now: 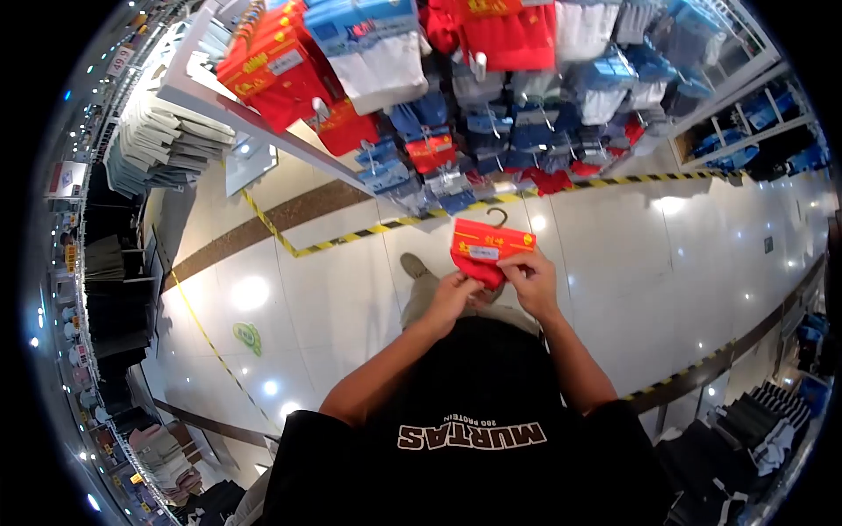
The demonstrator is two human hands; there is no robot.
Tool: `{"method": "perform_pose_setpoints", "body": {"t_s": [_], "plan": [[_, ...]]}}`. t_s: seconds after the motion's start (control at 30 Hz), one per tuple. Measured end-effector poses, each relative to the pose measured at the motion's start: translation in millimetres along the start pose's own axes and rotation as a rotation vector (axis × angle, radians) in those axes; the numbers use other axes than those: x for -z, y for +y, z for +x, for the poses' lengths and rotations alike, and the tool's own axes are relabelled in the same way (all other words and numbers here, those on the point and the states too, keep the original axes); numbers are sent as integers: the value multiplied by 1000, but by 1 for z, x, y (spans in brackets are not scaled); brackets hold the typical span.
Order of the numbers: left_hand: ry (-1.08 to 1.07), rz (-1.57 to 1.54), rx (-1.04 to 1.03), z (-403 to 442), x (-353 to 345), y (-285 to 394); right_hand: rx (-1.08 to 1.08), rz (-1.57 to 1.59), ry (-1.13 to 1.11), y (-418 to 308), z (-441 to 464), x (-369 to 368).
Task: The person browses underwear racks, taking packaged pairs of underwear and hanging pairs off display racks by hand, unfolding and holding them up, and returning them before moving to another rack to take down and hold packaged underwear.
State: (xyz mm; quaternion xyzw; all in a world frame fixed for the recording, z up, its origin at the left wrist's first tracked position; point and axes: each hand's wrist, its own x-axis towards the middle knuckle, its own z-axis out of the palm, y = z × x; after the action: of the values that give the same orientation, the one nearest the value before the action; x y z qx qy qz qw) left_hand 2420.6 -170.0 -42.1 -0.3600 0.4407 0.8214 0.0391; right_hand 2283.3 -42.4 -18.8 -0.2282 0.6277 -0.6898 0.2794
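In front of my body I hold a small pack of red socks [481, 267], or a similar small folded garment. It has a red header card [493, 237] with yellow lettering, a white label and a dark hook [497, 215] at the top. My left hand [453, 300] grips the lower left of the red fabric, fingers closed on it. My right hand [531, 282] pinches the right side, thumb and fingers at the card's lower edge. The fabric's underside is partly hidden by my fingers.
Ahead stands a white display rack [263, 131] hung with red packs [504, 39], white packs [377, 74] and blue ones. Yellow-black tape [351, 235] runs along the tiled floor [631, 289]. Clothes hang at left [167, 131] and lower right [737, 447].
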Motion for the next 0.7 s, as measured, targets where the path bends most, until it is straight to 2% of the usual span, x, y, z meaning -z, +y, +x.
{"method": "perform_pose_setpoints", "body": {"t_s": [0.07,0.2,0.3,0.4,0.53,0.7], "plan": [[-17,-48,-61,-8,-8,11,72,-88,-87,-8,-1,10],[-2,-81,-56,-5,-6,6,64,15,-75,-12,2,11],[-17,-41,-41,-3,-5,8,46,9,-75,-12,1,12],[20,-139,-72,-2,-13,11,72,-84,-81,-5,1,13],[47,-5,-34,3,-22,12,52,-27,13,-1,-4,16],[56,147,-82,10,-25,6,48,34,56,0,-7,26]]}}
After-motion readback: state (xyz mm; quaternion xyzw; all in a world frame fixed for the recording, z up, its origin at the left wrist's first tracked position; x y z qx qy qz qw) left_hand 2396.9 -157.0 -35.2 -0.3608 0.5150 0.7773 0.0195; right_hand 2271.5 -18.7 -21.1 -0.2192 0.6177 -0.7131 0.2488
